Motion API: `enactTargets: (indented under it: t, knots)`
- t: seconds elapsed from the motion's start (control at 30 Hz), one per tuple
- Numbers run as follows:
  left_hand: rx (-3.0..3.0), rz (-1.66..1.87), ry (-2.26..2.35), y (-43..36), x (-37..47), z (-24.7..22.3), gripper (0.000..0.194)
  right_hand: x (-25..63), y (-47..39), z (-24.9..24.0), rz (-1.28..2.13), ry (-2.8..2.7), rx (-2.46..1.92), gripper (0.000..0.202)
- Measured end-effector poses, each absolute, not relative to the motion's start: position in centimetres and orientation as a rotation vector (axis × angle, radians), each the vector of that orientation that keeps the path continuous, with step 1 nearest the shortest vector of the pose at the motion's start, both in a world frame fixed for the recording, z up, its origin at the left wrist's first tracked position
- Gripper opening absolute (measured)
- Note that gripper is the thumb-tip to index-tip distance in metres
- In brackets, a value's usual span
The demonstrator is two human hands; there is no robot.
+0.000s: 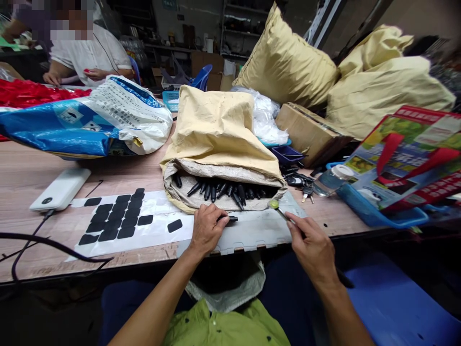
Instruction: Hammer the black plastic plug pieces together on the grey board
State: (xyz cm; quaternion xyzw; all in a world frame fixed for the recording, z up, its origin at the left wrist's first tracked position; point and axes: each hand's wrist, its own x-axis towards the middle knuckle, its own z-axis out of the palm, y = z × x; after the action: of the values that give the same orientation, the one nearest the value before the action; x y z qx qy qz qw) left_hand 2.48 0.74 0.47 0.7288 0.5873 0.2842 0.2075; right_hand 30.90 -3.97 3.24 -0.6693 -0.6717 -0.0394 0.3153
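My left hand (208, 228) is closed on a short black tubular part (233, 218), which pokes out past my fingers above a grey board (248, 233). In my right hand (312, 245) is a small hammer (274, 204) with a round yellow-green head, gripped by its thin shaft. The hammer head is up and to the right of the black part, apart from it. Just beyond both hands, a beige sack (216, 129) lies with its mouth facing me, and several similar black parts (219, 190) show inside it.
To the left are a white sheet with black stickers (117, 218), a white power bank (60, 190) with a cable, and a blue-white bag (90, 125). Keys (306, 190), a glass jar (333, 180) and a blue tray (382, 211) stand right. Another person (93, 53) sits across.
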Motion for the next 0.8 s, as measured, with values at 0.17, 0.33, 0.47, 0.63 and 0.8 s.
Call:
enactTargets:
  t: [0.17, 0.33, 0.47, 0.63, 0.8]
  knots:
    - [2.051, 0.779, 1.641, 0.7, 2.4, 0.6, 0.028, 36.8, -0.8, 0.6, -0.206, -2.010, -1.724, 0.026]
    - [2.090, 0.750, 1.655, 0.8, 2.4, 0.5, 0.033, 38.2, 1.3, 0.3, -0.239, -2.008, -1.668, 0.024]
    - [2.099, 0.765, 1.656, 0.8, 2.4, 0.4, 0.035, 33.4, 0.2, 2.4, -0.231, -1.836, -1.534, 0.023]
    - [2.114, 0.832, 1.644, 0.6, 2.4, 0.2, 0.036, 24.7, -1.5, 3.4, 0.271, -2.069, -1.209, 0.025]
    - [2.160, 0.871, 1.618, 0.4, 2.4, 0.0, 0.034, 21.0, -0.8, 2.1, 0.344, -2.168, -1.219, 0.026]
